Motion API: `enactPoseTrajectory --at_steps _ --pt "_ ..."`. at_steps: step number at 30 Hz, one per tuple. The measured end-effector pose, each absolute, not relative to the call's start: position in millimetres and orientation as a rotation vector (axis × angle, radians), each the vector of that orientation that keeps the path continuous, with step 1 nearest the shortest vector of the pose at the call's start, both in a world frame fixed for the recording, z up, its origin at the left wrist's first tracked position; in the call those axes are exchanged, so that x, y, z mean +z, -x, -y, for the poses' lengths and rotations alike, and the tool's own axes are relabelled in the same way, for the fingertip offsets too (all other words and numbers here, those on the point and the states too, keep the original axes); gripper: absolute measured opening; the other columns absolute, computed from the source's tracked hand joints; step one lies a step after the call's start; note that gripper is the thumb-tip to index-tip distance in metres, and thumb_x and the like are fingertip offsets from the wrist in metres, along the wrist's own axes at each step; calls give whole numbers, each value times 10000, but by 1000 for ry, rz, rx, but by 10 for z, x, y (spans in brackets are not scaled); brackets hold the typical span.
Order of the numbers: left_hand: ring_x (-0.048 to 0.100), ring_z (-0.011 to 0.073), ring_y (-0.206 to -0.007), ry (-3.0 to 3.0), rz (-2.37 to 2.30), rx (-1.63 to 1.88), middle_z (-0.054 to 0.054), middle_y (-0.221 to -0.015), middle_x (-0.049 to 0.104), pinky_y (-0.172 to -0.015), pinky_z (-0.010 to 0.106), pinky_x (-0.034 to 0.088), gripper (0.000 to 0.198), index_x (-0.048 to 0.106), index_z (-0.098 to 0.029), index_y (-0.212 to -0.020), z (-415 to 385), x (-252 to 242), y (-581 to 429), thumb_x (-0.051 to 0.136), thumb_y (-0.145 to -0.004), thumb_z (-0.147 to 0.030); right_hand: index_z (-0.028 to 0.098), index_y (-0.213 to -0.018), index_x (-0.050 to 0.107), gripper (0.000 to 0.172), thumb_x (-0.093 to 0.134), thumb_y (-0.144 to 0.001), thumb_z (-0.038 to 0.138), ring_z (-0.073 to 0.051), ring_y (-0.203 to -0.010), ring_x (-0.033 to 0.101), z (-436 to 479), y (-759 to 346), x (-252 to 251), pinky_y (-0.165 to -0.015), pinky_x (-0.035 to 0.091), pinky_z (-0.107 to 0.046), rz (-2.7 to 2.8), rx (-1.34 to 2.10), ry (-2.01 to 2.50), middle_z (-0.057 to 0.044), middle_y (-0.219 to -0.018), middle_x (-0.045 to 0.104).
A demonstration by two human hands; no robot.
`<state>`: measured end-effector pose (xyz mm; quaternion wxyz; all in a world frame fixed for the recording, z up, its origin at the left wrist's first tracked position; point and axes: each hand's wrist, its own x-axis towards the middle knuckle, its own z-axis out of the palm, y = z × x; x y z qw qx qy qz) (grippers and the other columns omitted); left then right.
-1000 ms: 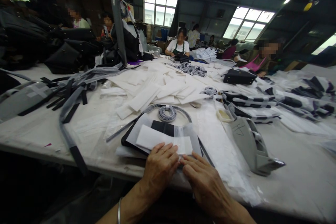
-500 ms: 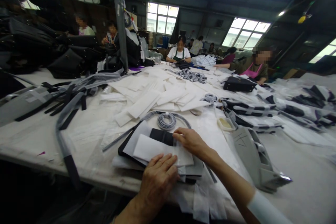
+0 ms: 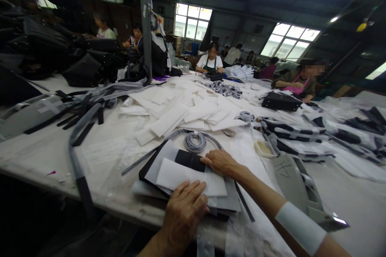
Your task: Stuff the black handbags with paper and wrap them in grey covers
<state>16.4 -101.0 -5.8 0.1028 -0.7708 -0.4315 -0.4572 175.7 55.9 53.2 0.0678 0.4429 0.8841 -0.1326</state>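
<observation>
A flat black bag (image 3: 152, 160) lies at the near edge of the table, with pale grey-white sheeting (image 3: 164, 152) over part of it. Across its top runs a short black flap (image 3: 188, 158), and a folded white foam sheet (image 3: 177, 176) rests just below that. My left hand (image 3: 187, 207) is laid flat on the foam sheet's lower edge, fingers stretched out. The fingers of my right hand (image 3: 219, 162) are curled against the right end of the black flap; their tips are partly hidden. Right behind the bag sits a wrapped grey strap coil (image 3: 195, 141).
Loose white foam sheets (image 3: 187, 112) are heaped mid-table. Plastic-wrapped straps (image 3: 75, 128) and black bags (image 3: 81, 68) lie left. A grey tape dispenser (image 3: 297, 184), a small dish (image 3: 264, 148) and wrapped bags (image 3: 298, 128) are on the right. Co-workers (image 3: 211, 62) sit across the table.
The view has shifted slightly, so things appear a little further right. My right fingers are more curled at the black flap. My left hand stays on the foam. A co-worker at right has drawn an arm in.
</observation>
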Motion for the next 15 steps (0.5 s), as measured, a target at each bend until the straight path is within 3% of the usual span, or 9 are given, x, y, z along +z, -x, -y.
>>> enactPoseTrajectory --at_steps 6,9,12,15 --pt "682 154 -1099 2356 1219 -1324 38 -1139 747 -992 296 488 343 625 -173 -1209 1000 18 -116 369 -1067 -351 204 -862 716 388 424 -1014 408 -236 -904 668 -493 -2134 434 -867 471 -365 -2752 -597 -1416 -76 -909 720" --pt "678 149 -1099 2389 1218 -1290 8 -1172 738 -991 299 470 323 657 -225 -1179 1000 -14 -120 359 -1067 -278 200 -1046 714 342 418 -994 364 -215 -992 667 -454 -2261 411 -916 496 -347 -2792 -831 -1461 -67 -1050 732" --pt "670 146 -1103 2398 1248 -1277 -18 -1198 728 -981 311 456 377 661 -258 -1200 1000 -56 -134 310 -1067 -219 186 -1172 694 359 517 -869 262 -234 -1116 646 -448 -2328 418 -1014 477 -376 -2788 -1040 -1489 -74 -1196 712" --pt "667 150 -1101 2414 1255 -1232 -23 -1215 720 -955 321 462 379 656 -267 -1217 998 -57 -132 314 -1063 -215 180 -1202 694 514 540 -713 150 -246 -1141 647 -494 -2336 421 -1036 479 -393 -2749 -1202 -1495 -69 -1231 708"
